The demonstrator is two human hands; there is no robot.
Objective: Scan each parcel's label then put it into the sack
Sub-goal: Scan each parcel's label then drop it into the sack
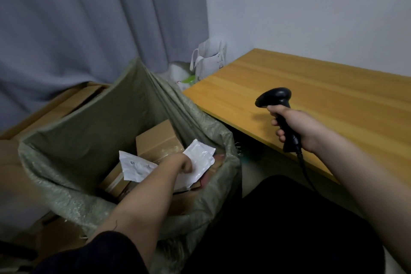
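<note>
Our left hand [183,163] reaches inside the green sack [73,140], pinching a white parcel [200,160] above the boxes [160,140] there. Our right hand [289,125] grips the black scanner [275,98] over the wooden table [322,87].

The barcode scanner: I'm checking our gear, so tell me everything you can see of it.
The barcode scanner is a black, pistol-shaped handheld unit that looks like matte plastic. Its rounded head points left, toward the green woven sack, and its handle runs down and to the right. The right hand grips the handle, fingers curled round it. A black cable leaves the base of the handle and drops off the near edge of the wooden table. It is held above that table, not resting on it.
</note>
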